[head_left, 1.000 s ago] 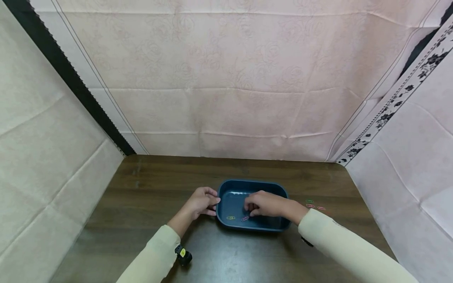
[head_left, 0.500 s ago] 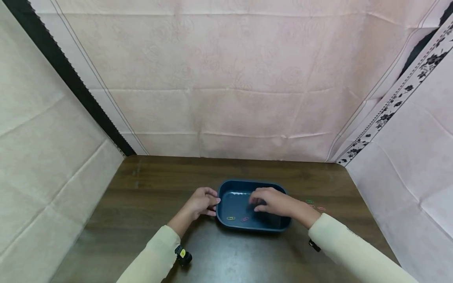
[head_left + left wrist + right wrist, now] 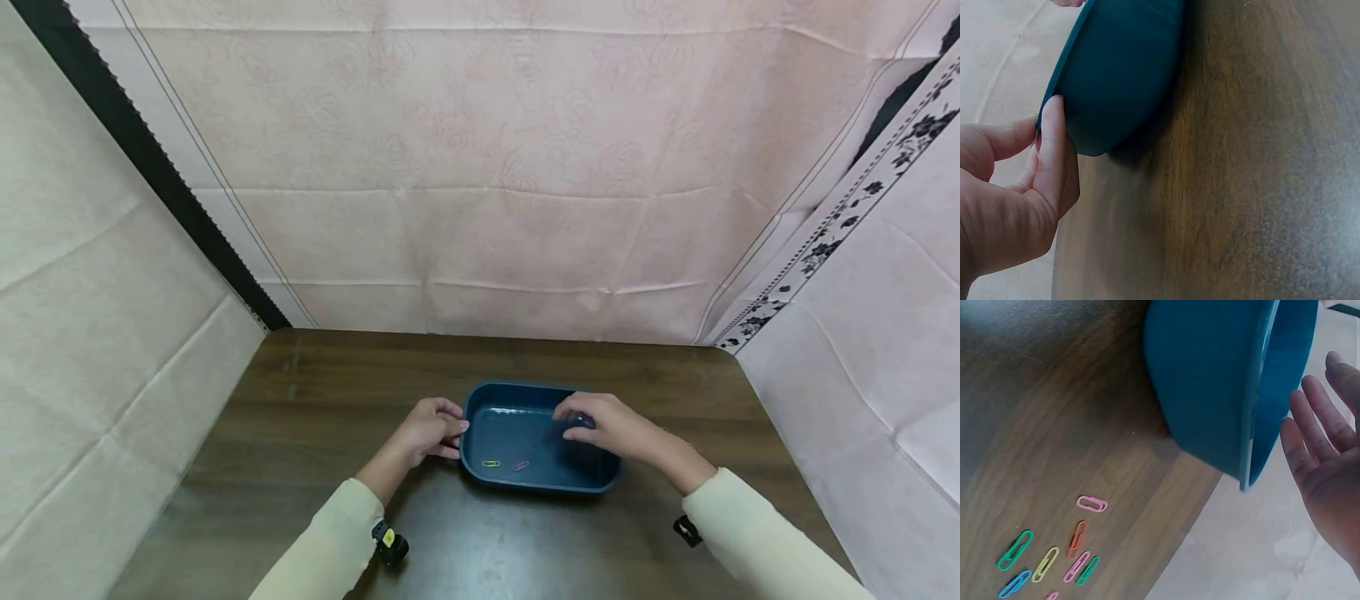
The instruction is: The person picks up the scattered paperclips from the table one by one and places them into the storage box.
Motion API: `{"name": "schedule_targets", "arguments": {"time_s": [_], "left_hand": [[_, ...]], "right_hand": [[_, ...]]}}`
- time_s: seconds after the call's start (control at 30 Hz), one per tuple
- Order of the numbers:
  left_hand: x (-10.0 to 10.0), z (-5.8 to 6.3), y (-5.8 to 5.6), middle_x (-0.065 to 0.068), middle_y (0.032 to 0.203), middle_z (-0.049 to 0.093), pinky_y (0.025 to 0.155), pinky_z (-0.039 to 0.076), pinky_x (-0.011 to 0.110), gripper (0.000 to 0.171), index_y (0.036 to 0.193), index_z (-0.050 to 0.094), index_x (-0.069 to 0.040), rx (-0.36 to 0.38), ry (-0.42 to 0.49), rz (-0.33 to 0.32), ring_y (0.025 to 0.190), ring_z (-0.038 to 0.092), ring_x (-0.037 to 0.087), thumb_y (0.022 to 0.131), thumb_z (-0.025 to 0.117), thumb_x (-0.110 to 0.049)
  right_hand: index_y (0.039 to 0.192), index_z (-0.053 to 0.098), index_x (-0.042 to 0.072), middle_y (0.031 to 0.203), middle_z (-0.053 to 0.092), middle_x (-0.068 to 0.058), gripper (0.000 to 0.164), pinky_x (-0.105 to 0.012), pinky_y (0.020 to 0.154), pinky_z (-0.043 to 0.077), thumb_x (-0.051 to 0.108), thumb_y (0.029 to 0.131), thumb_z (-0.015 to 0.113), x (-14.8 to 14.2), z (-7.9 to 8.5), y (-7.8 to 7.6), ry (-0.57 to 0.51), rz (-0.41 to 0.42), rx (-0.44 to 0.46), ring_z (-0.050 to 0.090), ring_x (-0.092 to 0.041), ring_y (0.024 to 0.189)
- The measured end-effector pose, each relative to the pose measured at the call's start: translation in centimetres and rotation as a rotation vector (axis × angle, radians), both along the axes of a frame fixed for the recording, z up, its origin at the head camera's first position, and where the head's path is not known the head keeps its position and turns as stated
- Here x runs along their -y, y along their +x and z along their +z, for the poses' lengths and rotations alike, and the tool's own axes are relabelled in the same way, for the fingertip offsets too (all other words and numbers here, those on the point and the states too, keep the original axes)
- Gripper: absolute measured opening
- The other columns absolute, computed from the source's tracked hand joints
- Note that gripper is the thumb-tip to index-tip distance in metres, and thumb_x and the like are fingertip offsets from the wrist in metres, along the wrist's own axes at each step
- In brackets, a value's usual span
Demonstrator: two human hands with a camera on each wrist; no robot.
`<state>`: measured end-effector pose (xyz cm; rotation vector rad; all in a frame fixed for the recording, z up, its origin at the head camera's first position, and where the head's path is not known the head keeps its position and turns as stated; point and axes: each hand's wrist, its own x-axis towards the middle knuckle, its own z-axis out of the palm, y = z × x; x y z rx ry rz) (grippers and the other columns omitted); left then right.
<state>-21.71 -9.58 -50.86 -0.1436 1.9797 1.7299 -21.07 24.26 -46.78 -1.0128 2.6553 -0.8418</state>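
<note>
A: First entry, and where was it?

B: One blue tray (image 3: 525, 429), rounded corners, standing on the wooden table (image 3: 337, 417).

A: Contents?

B: Two paper clips, both flat on the tray's floor: a yellow clip (image 3: 491, 463) toward its near left corner, a pink clip (image 3: 521, 466) by its near wall, just left of the middle.

A: Left hand?

B: Left hand (image 3: 433, 431), one, at the tray's left end. Thumb and fingers were clamped on the rim, a finger laid along the outer wall.

A: And the right?

B: Right hand (image 3: 611, 425), one, at the tray's right end, fingers apart and slightly bent, thumb separate. Whether it touched the rim, I could not tell.

A: Loose stock?

B: On the table, outside the tray near its right end: a rose clip (image 3: 1092, 504), closest to the tray; beyond it, an orange clip (image 3: 1077, 539), a pale yellow clip (image 3: 1045, 564), a large green clip (image 3: 1015, 550), a small green clip (image 3: 1087, 570), a second rose clip (image 3: 1076, 567) and a blue clip (image 3: 1015, 584).

A: Surroundings?

B: Behind the tray, one creased, pale patterned cloth (image 3: 450, 167). On the tray's near side, two cream sleeves (image 3: 330, 542).
</note>
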Motion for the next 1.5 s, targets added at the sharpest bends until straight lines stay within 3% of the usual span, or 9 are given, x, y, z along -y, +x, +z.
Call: {"name": "schedule_targets", "arguments": {"time_s": [0.37, 0.63, 0.8, 1.0, 1.23, 1.5], "left_hand": [[0.0, -0.1, 0.0, 0.02, 0.104, 0.064, 0.07, 0.066, 0.037, 0.03, 0.127, 0.056, 0.004, 0.001, 0.002, 0.001, 0.078, 0.064, 0.022, 0.101, 0.065, -0.009], [0.0, 0.1, 0.0, 0.022, 0.109, 0.064, 0.072, 0.066, 0.037, 0.03, 0.126, 0.057, 0.001, 0.016, -0.012, 0.003, 0.082, 0.065, 0.024, 0.101, 0.067, -0.011], [0.0, 0.1, -0.1, 0.023, 0.11, 0.064, 0.072, 0.066, 0.037, 0.029, 0.125, 0.058, 0.001, 0.019, -0.011, 0.007, 0.081, 0.065, 0.024, 0.101, 0.067, -0.011], [0.0, -0.1, -0.1, 0.022, 0.107, 0.064, 0.07, 0.066, 0.037, 0.028, 0.124, 0.058, 0.001, 0.016, -0.005, 0.007, 0.079, 0.064, 0.023, 0.1, 0.067, -0.01], [-0.1, -0.2, -0.1, 0.022, 0.107, 0.064, 0.07, 0.066, 0.037, 0.027, 0.124, 0.058, 0.001, 0.017, -0.006, 0.007, 0.08, 0.064, 0.023, 0.101, 0.066, -0.01], [0.0, -0.2, -0.2, 0.022, 0.107, 0.064, 0.071, 0.066, 0.037, 0.029, 0.126, 0.057, 0.002, 0.018, -0.01, 0.003, 0.079, 0.064, 0.023, 0.101, 0.066, -0.01]], "right_hand": [[0.124, 0.07, 0.014, 0.123, 0.072, -0.003, 0.029, -0.05, 0.093, 0.059, 0.015, 0.096, 0.074, -2.3, -0.2, 0.9, -0.053, -0.065, -0.052, 0.069, -0.023, 0.109], [0.127, 0.069, 0.017, 0.122, 0.073, -0.005, 0.032, -0.031, 0.085, 0.061, 0.014, 0.096, 0.074, -4.4, 0.5, 1.7, -0.093, -0.164, -0.034, 0.07, -0.025, 0.104], [0.128, 0.069, 0.01, 0.121, 0.074, -0.007, 0.033, -0.033, 0.086, 0.062, 0.011, 0.095, 0.074, -5.6, 0.6, 1.7, -0.095, -0.203, -0.056, 0.071, -0.025, 0.104], [0.128, 0.069, 0.01, 0.117, 0.075, -0.005, 0.031, -0.029, 0.085, 0.061, 0.011, 0.096, 0.072, -7.1, 0.6, 1.9, -0.077, -0.278, -0.062, 0.072, -0.021, 0.102], [0.123, 0.07, 0.016, 0.113, 0.074, 0.0, 0.027, -0.028, 0.083, 0.06, 0.012, 0.096, 0.073, -9.1, -0.1, 1.4, -0.027, -0.364, -0.091, 0.071, -0.019, 0.1], [0.121, 0.071, 0.012, 0.113, 0.074, -0.01, 0.027, -0.028, 0.08, 0.061, 0.008, 0.095, 0.074, -11.2, -1.4, 0.9, -0.008, -0.388, -0.12, 0.071, -0.023, 0.098]]}}
